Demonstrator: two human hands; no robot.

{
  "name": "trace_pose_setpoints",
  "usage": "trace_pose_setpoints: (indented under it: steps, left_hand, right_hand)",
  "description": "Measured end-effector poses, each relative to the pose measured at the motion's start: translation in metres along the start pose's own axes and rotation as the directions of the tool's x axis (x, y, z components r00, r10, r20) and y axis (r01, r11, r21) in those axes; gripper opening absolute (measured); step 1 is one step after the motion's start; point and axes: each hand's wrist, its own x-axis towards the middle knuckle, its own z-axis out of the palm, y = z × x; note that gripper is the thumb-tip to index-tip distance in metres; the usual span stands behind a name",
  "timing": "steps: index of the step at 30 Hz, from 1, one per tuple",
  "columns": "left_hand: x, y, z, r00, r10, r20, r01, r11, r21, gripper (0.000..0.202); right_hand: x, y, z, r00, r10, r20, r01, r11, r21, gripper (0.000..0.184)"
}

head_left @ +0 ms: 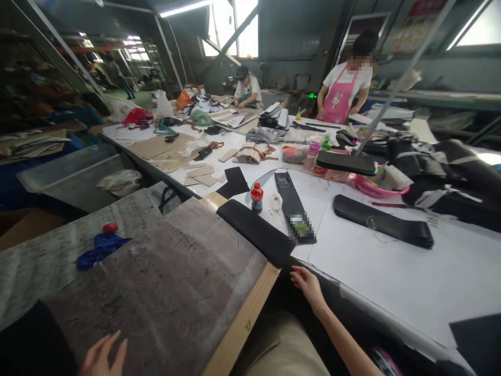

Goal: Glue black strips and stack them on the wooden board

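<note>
My left hand [104,356] is at the bottom left over a worn grey-brown board [164,277], its fingers apart with nothing between them. A black sheet piece [33,342] lies just left of it. My right hand [307,286] hangs by the table's front edge, fingers loosely stretched and holding nothing that I can see. Just above its fingertips is the end of a long black strip [254,230], which lies across the board's far corner and the white table [336,271]. Behind that strip stands a small bottle with a red cap [257,197].
A stack of black strips [383,220] lies at right, near a pink basket [385,189]. Another black strip [291,201] carries a blurred-out object. A blue cloth [99,249] is at left. Two people [340,94] work across the table. A slanted pole [405,78] rises at right.
</note>
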Motion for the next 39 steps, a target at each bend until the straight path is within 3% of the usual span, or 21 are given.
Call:
trace_pose_setpoints:
  steps: [2,5,8,10,12,14,18,26,32,39]
  left_hand:
    - [-0.018,0.049,0.025,0.990,0.117,0.073,-0.112,0.991,-0.078,0.044]
    - [-0.033,0.152,0.057,0.964,0.202,0.174,-0.171,0.969,-0.176,0.040]
    - [-0.029,0.265,0.082,0.909,0.252,0.331,-0.187,0.958,-0.218,0.032]
    - [-0.020,0.328,0.097,0.861,0.304,0.408,-0.218,0.945,-0.244,0.031]
    - [-0.011,0.375,0.110,0.810,0.350,0.471,-0.252,0.932,-0.260,0.034]
    - [-0.005,0.405,0.121,0.775,0.382,0.504,-0.290,0.923,-0.254,0.040]
    - [0.001,0.432,0.136,0.757,0.367,0.540,-0.319,0.930,-0.185,0.050]
    - [0.001,0.456,0.141,0.758,0.323,0.567,-0.394,0.919,0.003,0.076]
    - [-0.005,0.467,0.148,0.792,0.267,0.549,-0.369,0.926,0.083,0.075]
    - [0.000,0.467,0.146,0.790,0.244,0.562,-0.337,0.939,0.067,0.077]
  right_hand:
    - [0.021,-0.002,-0.005,1.000,0.017,0.004,-0.018,0.999,0.048,0.052]
    - [0.049,-0.005,-0.014,0.999,0.026,0.019,-0.028,0.995,0.100,0.053]
    - [0.073,-0.006,-0.024,0.999,0.030,0.041,-0.035,0.991,0.125,0.049]
    - [0.086,-0.006,-0.030,0.997,0.038,0.064,-0.046,0.991,0.126,0.044]
    - [0.095,-0.007,-0.034,0.994,0.047,0.095,-0.058,0.991,0.117,0.039]
    - [0.102,-0.008,-0.037,0.990,0.049,0.131,-0.063,0.992,0.106,0.035]
    - [0.111,-0.011,-0.042,0.976,0.044,0.212,-0.063,0.994,0.087,0.032]
    - [0.124,-0.013,-0.044,0.946,0.057,0.319,-0.078,0.995,0.054,0.032]
    - [0.130,-0.017,-0.048,0.930,0.054,0.363,-0.064,0.998,0.016,0.036]
    - [0.135,-0.018,-0.051,0.907,0.054,0.417,-0.066,0.998,0.014,0.033]
